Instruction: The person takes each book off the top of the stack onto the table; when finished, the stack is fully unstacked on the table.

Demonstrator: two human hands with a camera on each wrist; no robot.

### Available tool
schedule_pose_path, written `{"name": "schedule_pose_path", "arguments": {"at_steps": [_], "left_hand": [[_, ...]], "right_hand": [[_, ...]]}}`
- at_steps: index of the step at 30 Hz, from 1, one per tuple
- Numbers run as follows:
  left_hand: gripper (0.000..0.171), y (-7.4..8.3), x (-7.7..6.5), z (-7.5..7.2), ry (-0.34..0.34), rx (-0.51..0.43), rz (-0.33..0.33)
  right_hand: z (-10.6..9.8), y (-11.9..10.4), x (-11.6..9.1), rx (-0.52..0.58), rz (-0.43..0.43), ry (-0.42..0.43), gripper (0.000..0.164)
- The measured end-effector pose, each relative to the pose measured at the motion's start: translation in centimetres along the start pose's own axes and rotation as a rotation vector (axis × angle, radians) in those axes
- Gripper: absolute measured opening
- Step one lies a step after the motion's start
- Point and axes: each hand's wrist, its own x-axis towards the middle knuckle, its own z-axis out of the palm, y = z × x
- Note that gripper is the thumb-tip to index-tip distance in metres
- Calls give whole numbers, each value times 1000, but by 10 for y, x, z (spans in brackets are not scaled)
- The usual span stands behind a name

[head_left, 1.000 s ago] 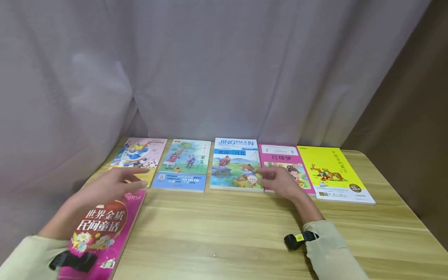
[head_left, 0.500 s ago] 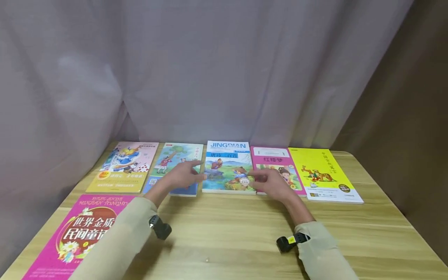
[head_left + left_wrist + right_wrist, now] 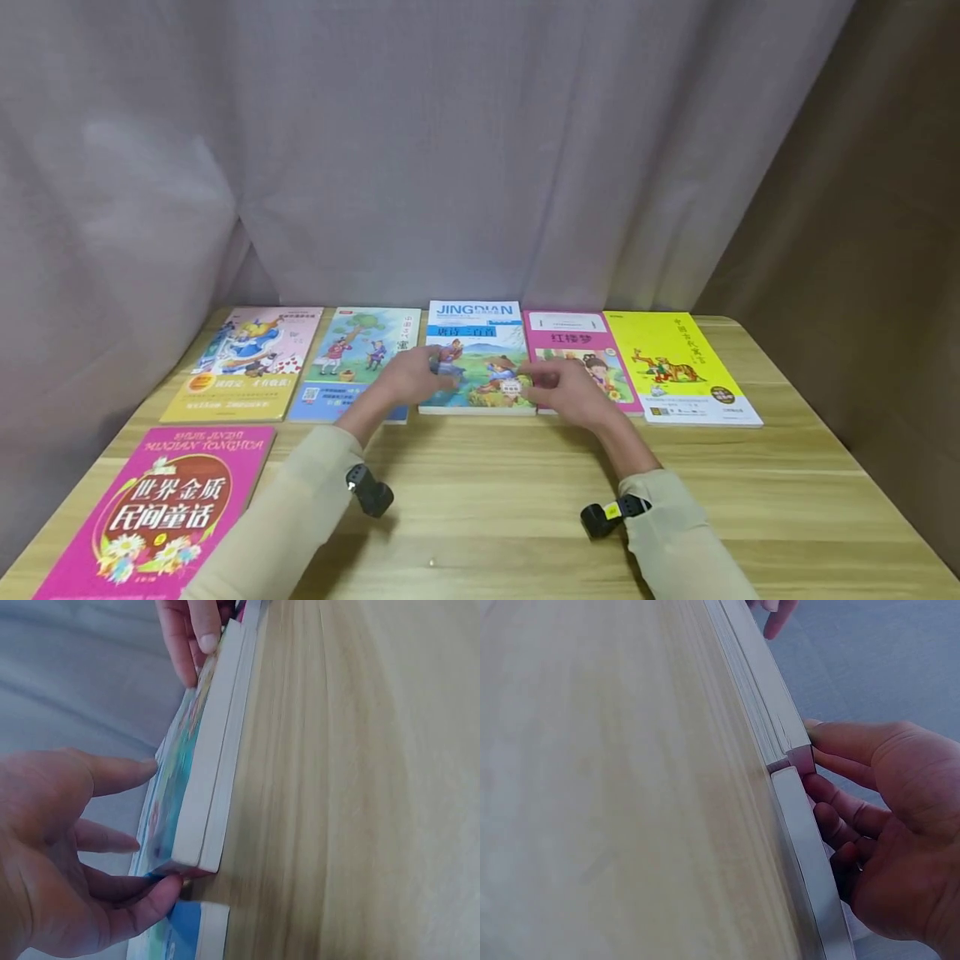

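A blue and white picture-covered book (image 3: 476, 367), marked JINGDIAN, lies in the middle of the row. In the left wrist view its pale page edge (image 3: 206, 750) shows as two layers, one on the other. My left hand (image 3: 408, 379) holds its left side, fingers at the edge and corner, thumb over the cover. On the opposite side my right hand (image 3: 573, 392) pinches the edge, with the thumb at the top and the fingers curled beside it. That hand also overlaps the pink book (image 3: 573, 340) to the right.
To the left lie a green and blue book (image 3: 360, 354) and a pink and yellow book (image 3: 247, 358). A yellow book (image 3: 667, 350) ends the row on the right. Nearer, a magenta book (image 3: 161, 500) lies at the table's left. Behind the wooden table (image 3: 495, 500) hangs a grey curtain (image 3: 450, 150).
My left hand has come from above the left-hand books rightward to the left side of the middle book. The right hand stays at its right edge. The head view has shifted slightly.
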Motion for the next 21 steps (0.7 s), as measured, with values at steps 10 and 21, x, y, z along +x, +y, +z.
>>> {"name": "schedule_pose_path", "arguments": {"at_steps": [10,21], "left_hand": [[72,5,-1,3,74,-87,-78],[73,0,-6,5,123,-130,-82]], "right_hand": [[-1,-1,-1,0,12,-1,43],[-1,-2,-1,1,32,-3,43]]}}
